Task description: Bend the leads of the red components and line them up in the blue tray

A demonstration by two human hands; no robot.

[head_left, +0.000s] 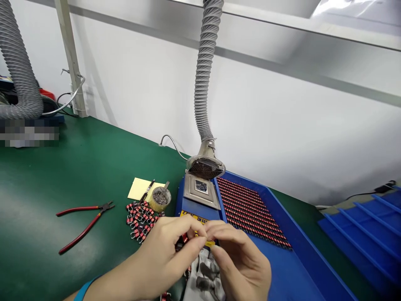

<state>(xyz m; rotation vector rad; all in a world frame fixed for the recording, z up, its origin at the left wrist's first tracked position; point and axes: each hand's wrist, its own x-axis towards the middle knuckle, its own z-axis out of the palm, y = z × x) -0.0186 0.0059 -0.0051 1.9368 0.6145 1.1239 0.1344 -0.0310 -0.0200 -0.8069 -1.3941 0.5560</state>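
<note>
My left hand (166, 255) and my right hand (241, 259) meet at the bottom middle, fingertips pinched together on a small red and black component (184, 239) in front of a blue solder pot (200, 200). Only a bit of the part shows between the fingers. A pile of the same red and black components (140, 217) lies on the green mat just left of my hands. Rows of red components (250, 209) fill a blue tray (300, 259) to the right.
Red-handled pliers (84, 219) lie open on the green mat (62, 188) at left. A small tin cup (160, 199) and a yellow pad (139, 188) sit behind the pile. A grey fume hose (205, 83) hangs over the pot. More blue trays (369, 225) stand at right.
</note>
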